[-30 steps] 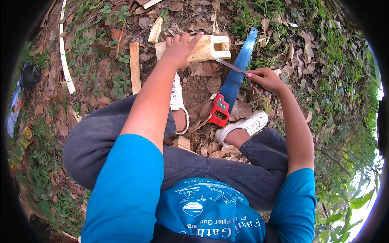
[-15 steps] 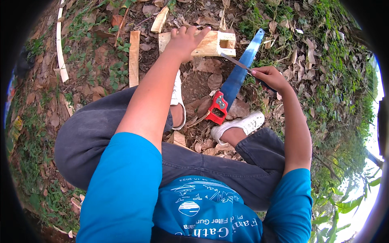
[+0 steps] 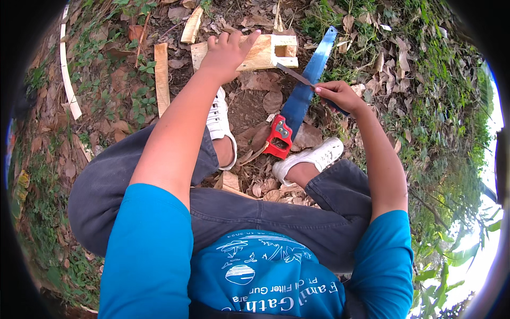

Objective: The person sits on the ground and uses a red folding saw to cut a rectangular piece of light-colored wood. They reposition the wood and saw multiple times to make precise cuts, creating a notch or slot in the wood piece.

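Note:
A pale wooden block (image 3: 255, 58) with a square notch cut into its right end lies on the ground in front of me. My left hand (image 3: 223, 56) is laid over the block's left part, gripping it with the fingers bent at its far edge and the thumb stretched out. A flat, narrow metal blade with a dark handle (image 3: 297, 75) is in my right hand (image 3: 337, 94), pinched near where blade and handle meet. The blade's tip is by the block's near edge, below the notch. Under this tool lies a handsaw (image 3: 304, 98) with a blue blade and red handle.
Left of the block lie a wooden strip (image 3: 162, 77), a shorter wood piece (image 3: 192, 25) and a long thin pale strip (image 3: 66, 74). My white shoes (image 3: 220, 119) stand either side of the saw handle. Dry leaves (image 3: 260, 82) and green plants cover the ground.
The whole view has shifted slightly, so the scene sits further left and up. Both hands keep their holds, and the blade remains near the block's notched end.

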`<state>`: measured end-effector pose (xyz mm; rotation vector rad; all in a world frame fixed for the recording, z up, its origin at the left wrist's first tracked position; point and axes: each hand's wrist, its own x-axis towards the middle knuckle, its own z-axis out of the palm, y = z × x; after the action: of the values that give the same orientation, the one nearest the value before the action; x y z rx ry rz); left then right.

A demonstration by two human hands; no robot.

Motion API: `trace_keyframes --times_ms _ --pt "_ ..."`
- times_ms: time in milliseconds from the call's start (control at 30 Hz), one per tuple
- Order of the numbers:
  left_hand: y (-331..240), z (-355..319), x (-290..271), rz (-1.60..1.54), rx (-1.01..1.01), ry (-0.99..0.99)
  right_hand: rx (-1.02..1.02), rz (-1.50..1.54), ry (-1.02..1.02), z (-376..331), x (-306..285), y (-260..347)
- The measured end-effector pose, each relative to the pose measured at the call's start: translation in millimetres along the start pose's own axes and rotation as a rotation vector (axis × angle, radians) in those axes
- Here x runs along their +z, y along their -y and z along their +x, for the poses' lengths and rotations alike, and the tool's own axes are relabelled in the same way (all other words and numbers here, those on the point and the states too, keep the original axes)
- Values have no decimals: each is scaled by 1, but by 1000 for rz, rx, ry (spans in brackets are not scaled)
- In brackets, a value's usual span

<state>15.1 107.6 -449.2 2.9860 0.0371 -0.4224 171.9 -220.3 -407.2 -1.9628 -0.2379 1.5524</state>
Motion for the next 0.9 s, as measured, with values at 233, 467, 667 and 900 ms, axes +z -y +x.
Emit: trace_keyframes --times_ms 233,467,667,900 --pt "2 3 4 50 6 -8 54 114 54 -20 20 25" --pt "1 2 4 74 -5 -12 22 -370 -114 -46 57 107" --pt "3 2 10 60 12 -60 -33 -448 -208 -39 53 72" --pt "5 2 12 50 15 -51 -276 -337 -331 1 55 -9"
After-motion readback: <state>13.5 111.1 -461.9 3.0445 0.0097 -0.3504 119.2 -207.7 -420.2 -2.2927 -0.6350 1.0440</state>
